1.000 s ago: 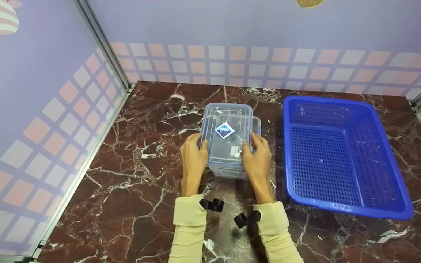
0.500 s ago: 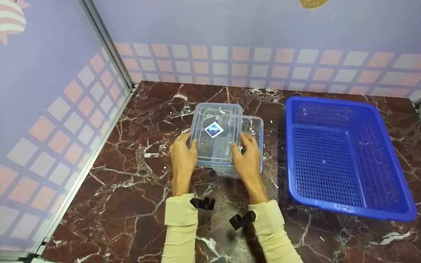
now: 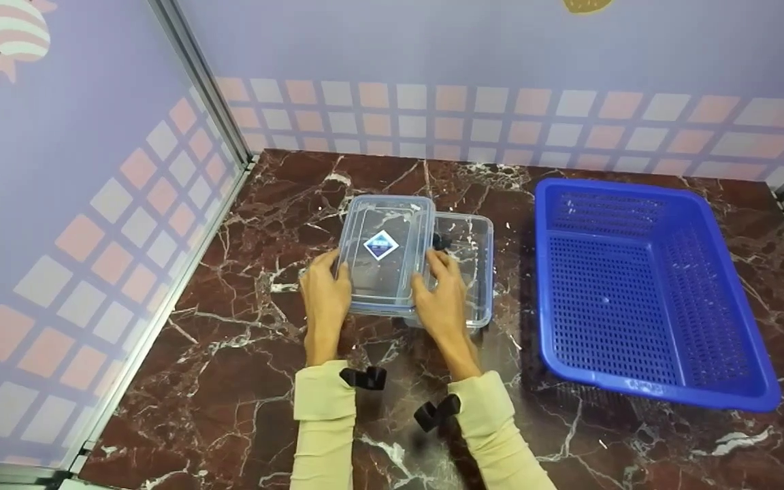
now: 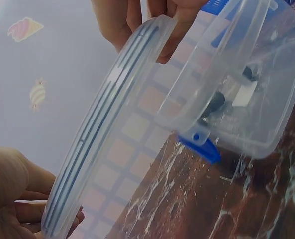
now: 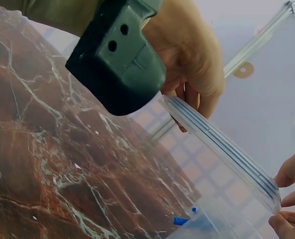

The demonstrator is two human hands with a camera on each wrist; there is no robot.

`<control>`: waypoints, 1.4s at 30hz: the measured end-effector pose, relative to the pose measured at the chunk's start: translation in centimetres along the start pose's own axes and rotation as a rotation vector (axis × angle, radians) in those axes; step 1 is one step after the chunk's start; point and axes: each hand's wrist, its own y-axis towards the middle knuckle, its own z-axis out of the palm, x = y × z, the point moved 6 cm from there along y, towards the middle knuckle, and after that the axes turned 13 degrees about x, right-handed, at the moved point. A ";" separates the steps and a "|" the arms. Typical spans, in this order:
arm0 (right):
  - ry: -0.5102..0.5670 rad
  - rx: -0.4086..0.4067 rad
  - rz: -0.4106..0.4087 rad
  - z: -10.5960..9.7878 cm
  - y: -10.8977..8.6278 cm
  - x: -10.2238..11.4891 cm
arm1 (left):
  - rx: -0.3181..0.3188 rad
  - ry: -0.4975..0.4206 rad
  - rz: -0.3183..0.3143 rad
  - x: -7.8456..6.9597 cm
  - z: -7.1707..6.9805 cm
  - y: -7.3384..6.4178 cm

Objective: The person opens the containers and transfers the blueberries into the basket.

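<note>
Held between both hands is a clear plastic lid with a blue sealing strip and a blue-and-white diamond sticker. My left hand pinches its left edge, and my right hand pinches its right edge. Below and to the right stands a clear food container, partly covered by the lid from above. In the left wrist view the lid is apart from the container, whose blue side latch hangs down. Small dark round shapes and a white patch show through the container; what they are I cannot tell.
A blue perforated plastic basket stands to the right of the container. Everything rests on a dark red marbled table. Printed panels enclose the back and sides.
Both hands have carried the lid leftward, off the container's top, uncovering its right part. The container and the basket stay where they were.
</note>
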 end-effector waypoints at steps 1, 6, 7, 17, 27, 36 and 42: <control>0.002 0.002 -0.002 0.2 0.0 0.0 | 0.002 0.003 -0.005 0.2 -0.1 0.0; -0.017 0.017 -0.017 0.9 0.1 0.3 | -0.004 -0.001 -0.017 1.0 -0.6 0.2; -0.025 0.020 -0.017 1.0 0.1 0.4 | -0.008 -0.004 -0.016 1.1 -0.7 0.3; -0.017 0.089 -0.008 2.6 0.4 1.3 | -0.015 -0.016 -0.030 2.3 -1.7 0.9; -0.069 0.134 -0.044 4.1 0.6 1.9 | -0.002 0.006 -0.057 3.4 -2.4 1.3; -0.073 0.222 0.025 5.8 0.1 1.7 | -0.005 0.018 -0.059 4.6 -2.6 1.4; -0.093 0.300 0.072 7.4 -0.6 1.5 | -0.010 0.045 -0.073 5.5 -2.6 1.2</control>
